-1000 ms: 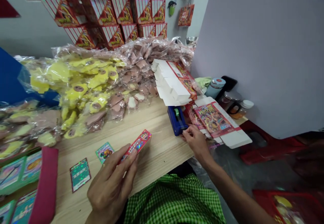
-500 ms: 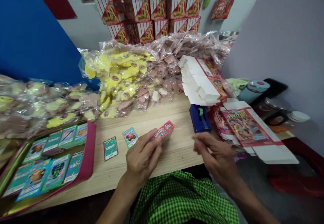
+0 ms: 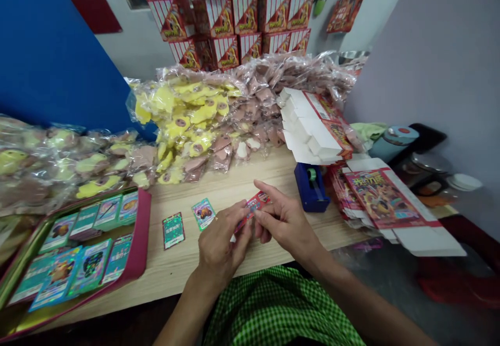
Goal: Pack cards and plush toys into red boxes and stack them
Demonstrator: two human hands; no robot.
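Dead centre over the wooden tabletop (image 3: 175, 270), right in front of the body: a slim red card packet (image 3: 253, 205), long axis slanting from lower left up to upper right, pinched between both hands. Left hand (image 3: 221, 244) on the lower end, fingers curled around it; right hand (image 3: 287, 223) at the upper end, index finger stretched across the face of the packet, the nearer of the two to its far tip. Hands together, knuckles almost meeting, both clamped on the packet, lifted just above the wood. Glossy red print, a glint of foil near the middle, lettering too small to read, lower end lost behind the left fingers. Just left of the hands, two loose trading cards, a green holographic one (image 3: 173, 230) and a creature card (image 3: 203, 213), flat on the wood and slightly apart. Further left, a magenta-rimmed tin tray (image 3: 142, 231) packed with more cards. Off to the right, a blue tape dispenser (image 3: 311, 187) next to a flat printed box blank (image 3: 385, 200).
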